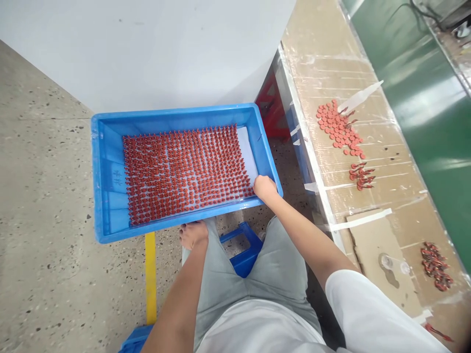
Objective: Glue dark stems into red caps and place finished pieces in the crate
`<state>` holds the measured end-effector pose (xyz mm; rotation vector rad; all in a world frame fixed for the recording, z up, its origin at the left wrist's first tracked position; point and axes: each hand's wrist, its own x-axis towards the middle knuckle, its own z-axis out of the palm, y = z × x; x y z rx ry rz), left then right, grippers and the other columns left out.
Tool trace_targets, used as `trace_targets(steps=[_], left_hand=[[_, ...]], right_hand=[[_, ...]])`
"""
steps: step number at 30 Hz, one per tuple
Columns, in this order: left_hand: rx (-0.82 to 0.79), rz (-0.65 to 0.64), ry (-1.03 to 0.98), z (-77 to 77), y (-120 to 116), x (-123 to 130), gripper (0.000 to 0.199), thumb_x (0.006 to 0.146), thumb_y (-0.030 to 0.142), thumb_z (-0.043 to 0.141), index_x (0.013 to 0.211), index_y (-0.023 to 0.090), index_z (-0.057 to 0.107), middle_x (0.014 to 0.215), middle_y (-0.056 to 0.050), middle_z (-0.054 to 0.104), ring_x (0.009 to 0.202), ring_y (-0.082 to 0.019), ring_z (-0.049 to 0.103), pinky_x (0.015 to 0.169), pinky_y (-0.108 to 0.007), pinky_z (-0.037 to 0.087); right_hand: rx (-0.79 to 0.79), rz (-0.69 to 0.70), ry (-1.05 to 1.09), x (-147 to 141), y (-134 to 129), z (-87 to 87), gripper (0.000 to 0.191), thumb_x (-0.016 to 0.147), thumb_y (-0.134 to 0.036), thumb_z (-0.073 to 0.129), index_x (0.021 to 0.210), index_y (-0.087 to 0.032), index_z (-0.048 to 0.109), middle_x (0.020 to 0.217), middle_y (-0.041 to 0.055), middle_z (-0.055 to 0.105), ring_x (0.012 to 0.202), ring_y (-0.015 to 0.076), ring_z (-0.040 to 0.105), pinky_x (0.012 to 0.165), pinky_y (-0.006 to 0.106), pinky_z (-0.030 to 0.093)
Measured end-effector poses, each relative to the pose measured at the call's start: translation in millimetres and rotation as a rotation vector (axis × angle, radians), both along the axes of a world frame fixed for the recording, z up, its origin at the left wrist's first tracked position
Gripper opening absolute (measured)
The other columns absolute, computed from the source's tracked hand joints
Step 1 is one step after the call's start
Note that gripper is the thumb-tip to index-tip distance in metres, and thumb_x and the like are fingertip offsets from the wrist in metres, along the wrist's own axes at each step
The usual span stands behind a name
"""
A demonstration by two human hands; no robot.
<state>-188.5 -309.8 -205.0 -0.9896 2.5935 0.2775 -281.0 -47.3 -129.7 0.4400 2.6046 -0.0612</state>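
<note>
- Upright red disc components (184, 171) stand in close rows across most of a white sheet (247, 152), inside a blue plastic crate (176, 113) on the floor.
- A strip of the sheet stays bare at the crate's right end, beside the last rows.
- The right hand (264, 189) lies over the sheet's near corner by the crate rim; whether it is pinching anything is hidden.
- The left hand (193, 234) sits at the crate's near rim, fingers curled out of sight, so its grip cannot be told.
- More red discs lie in a loose heap (338, 128) on the taped cardboard surface (316, 63), with small bunches (361, 175) nearby.
</note>
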Motion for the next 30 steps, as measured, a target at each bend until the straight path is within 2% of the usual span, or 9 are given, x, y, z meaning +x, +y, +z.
trace_targets(steps=[6, 12, 18, 20, 23, 27, 30], left_hand=[[-0.003, 0.012, -0.008, 1.7, -0.2, -0.6, 0.033, 0.091, 0.039, 0.048, 0.106, 0.013, 0.06, 0.113, -0.011, 0.061, 0.107, -0.024, 0.056, 0.09, -0.046, 0.045], [-0.001, 0.014, 0.034, 3.7, 0.2, -2.0, 0.036, 0.088, 0.033, 0.043, 0.103, 0.008, 0.063, 0.108, -0.021, 0.063, 0.106, -0.035, 0.056, 0.085, -0.049, 0.046], [-0.014, 0.032, 0.055, 0.9, -0.3, -2.6, 0.036, 0.085, 0.033, 0.042, 0.101, 0.011, 0.065, 0.104, -0.022, 0.065, 0.105, -0.038, 0.058, 0.083, -0.05, 0.047], [-0.017, 0.032, 0.06, 0.8, -0.2, -2.2, 0.037, 0.085, 0.034, 0.042, 0.103, 0.011, 0.065, 0.105, -0.023, 0.065, 0.106, -0.038, 0.058, 0.083, -0.05, 0.047], [-0.022, 0.028, 0.062, 0.8, -0.7, -1.8, 0.038, 0.085, 0.035, 0.042, 0.102, 0.011, 0.065, 0.106, -0.023, 0.065, 0.105, -0.037, 0.059, 0.084, -0.05, 0.047], [-0.023, 0.015, 0.049, 2.0, -3.6, -2.9, 0.039, 0.084, 0.037, 0.041, 0.099, 0.009, 0.065, 0.104, -0.022, 0.065, 0.104, -0.036, 0.059, 0.085, -0.049, 0.047], [-0.006, -0.02, 0.026, 6.9, -5.4, -4.0, 0.043, 0.086, 0.036, 0.037, 0.101, 0.005, 0.063, 0.108, -0.025, 0.063, 0.106, -0.038, 0.058, 0.086, -0.05, 0.047]], right_hand=[[-0.004, -0.002, -0.01, -1.5, -0.3, -0.1, 0.021, 0.082, -0.021, 0.057, 0.093, -0.007, 0.069, 0.093, 0.0224, 0.07, 0.091, 0.028, 0.069, 0.078, 0.033, 0.053], [-0.02, -0.011, -0.007, -0.2, -2.3, 4.1, 0.022, 0.083, -0.022, 0.057, 0.094, -0.007, 0.069, 0.093, 0.0225, 0.07, 0.092, 0.0291, 0.069, 0.079, 0.034, 0.053], [-0.024, -0.054, 0.021, 1.3, -4.5, 17.0, 0.025, 0.085, -0.025, 0.055, 0.095, -0.007, 0.07, 0.096, 0.0223, 0.07, 0.094, 0.0273, 0.068, 0.082, 0.031, 0.051], [-0.017, -0.071, 0.038, 4.2, -2.6, 30.8, 0.026, 0.087, -0.024, 0.051, 0.096, -0.007, 0.07, 0.097, 0.0223, 0.07, 0.095, 0.0271, 0.068, 0.084, 0.031, 0.05], [-0.014, -0.093, 0.116, 17.2, 4.5, 67.6, 0.029, 0.089, -0.026, 0.046, 0.097, -0.013, 0.07, 0.097, 0.0192, 0.071, 0.095, 0.027, 0.068, 0.085, 0.033, 0.049], [-0.065, -0.177, 0.514, 52.9, 29.3, 131.7, 0.034, 0.093, -0.038, 0.039, 0.101, -0.023, 0.069, 0.092, 0.0074, 0.073, 0.089, 0.0238, 0.069, 0.082, 0.035, 0.051], [0.025, -0.317, 0.817, 83.0, 63.1, 167.6, 0.044, 0.095, -0.044, 0.028, 0.117, -0.022, 0.06, 0.095, 0.0081, 0.071, 0.083, 0.0205, 0.069, 0.081, 0.038, 0.052]])
